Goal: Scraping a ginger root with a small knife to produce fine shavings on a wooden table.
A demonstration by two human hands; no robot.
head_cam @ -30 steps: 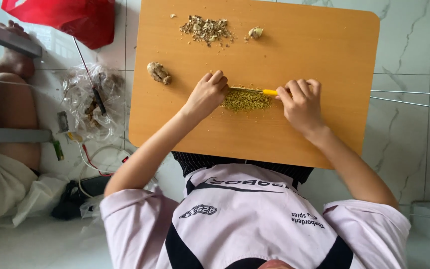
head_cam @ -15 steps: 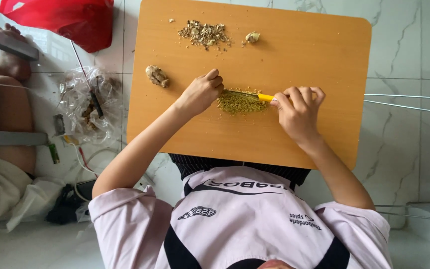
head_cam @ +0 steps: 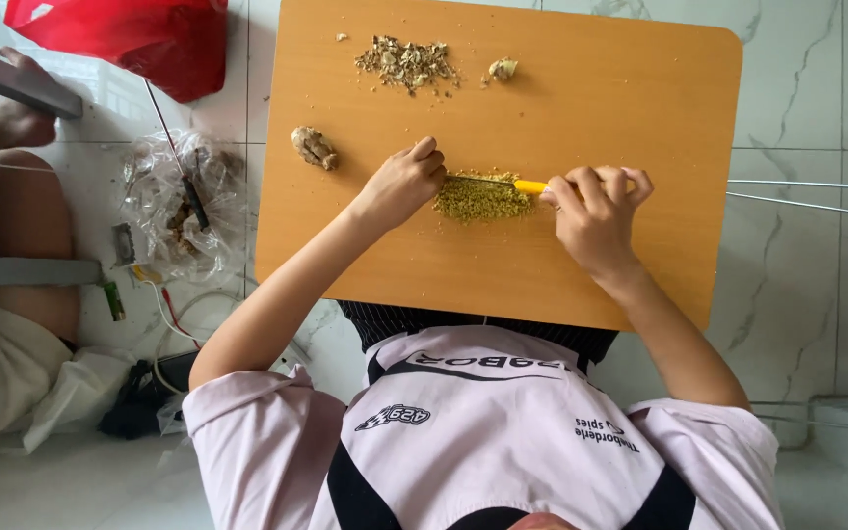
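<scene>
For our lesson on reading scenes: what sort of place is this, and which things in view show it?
Probably a home floor used as a makeshift work spot. A low wooden table stands on glossy marble-look floor tiles, with a red plastic bag and a clear bag of scraps lying beside it.

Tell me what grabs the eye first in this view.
The orange-brown board dominates, with both hands at its middle: the right hand grips a yellow-handled knife, the left hand presses on its blade over a pile of finely chopped bits. A red bag glows at top left.
</scene>
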